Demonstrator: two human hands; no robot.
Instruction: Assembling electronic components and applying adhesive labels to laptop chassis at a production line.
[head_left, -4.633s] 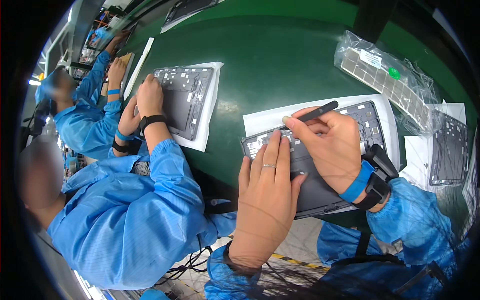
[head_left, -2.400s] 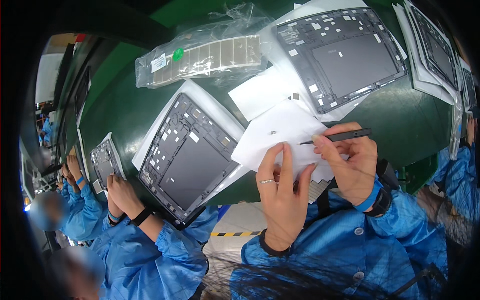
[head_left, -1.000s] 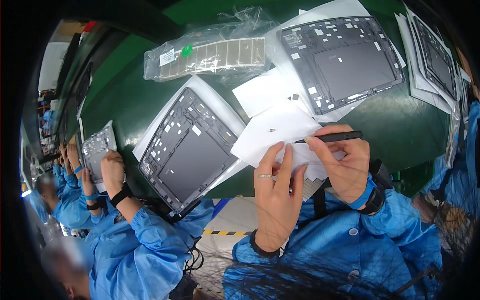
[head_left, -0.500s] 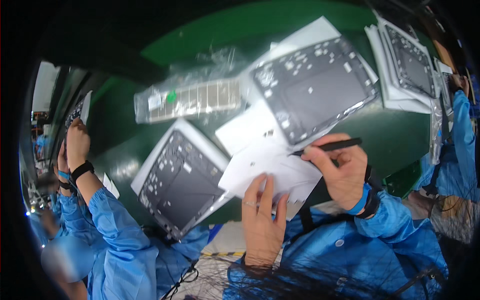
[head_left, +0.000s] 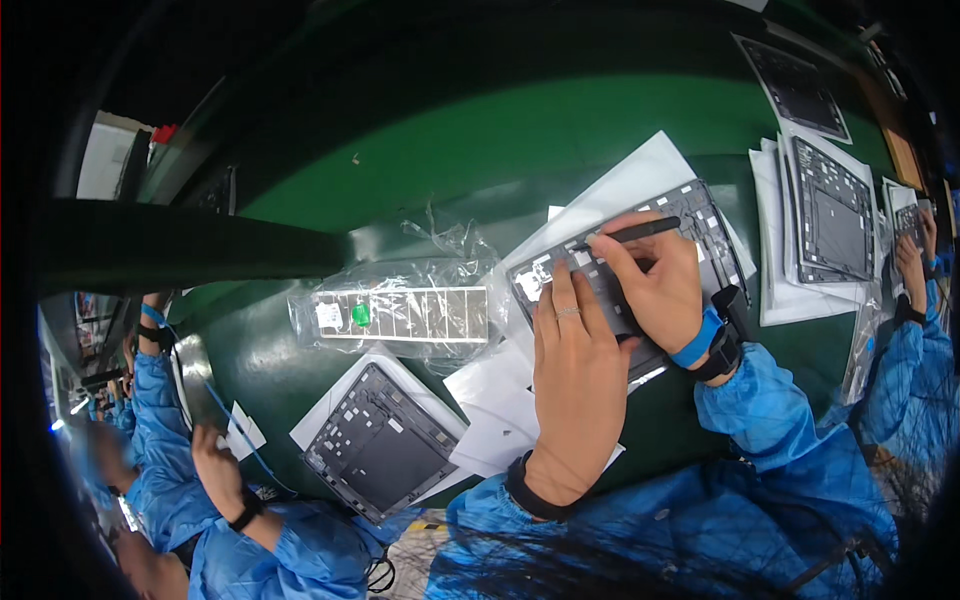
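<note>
My right hand [head_left: 655, 285] is closed around slim black tweezers [head_left: 645, 230]. The tip of the tweezers is at the upper left part of a dark tablet-like housing panel [head_left: 715, 225] dotted with small light pieces. My left hand [head_left: 580, 375] lies on the same panel with its fingers stretched out, fingertips close to the tweezers' tip. Both hands cover much of the panel's middle. White sheets [head_left: 655, 160] lie under the panel. Left of my left wrist are white papers [head_left: 495, 395], one bearing small dark spots.
A clear plastic bag [head_left: 400, 315] holds a strip of pale pieces with a green sticker. Another dark panel [head_left: 375, 440] lies on white sheets at the left. A stack of panels and sheets [head_left: 835, 215] stands at the right. Co-workers' hands [head_left: 220, 470] are at the sides.
My left hand has moved from the white paper up onto the panel. My right hand has carried the tweezers from the paper to the panel's upper left part. The head view has shifted.
</note>
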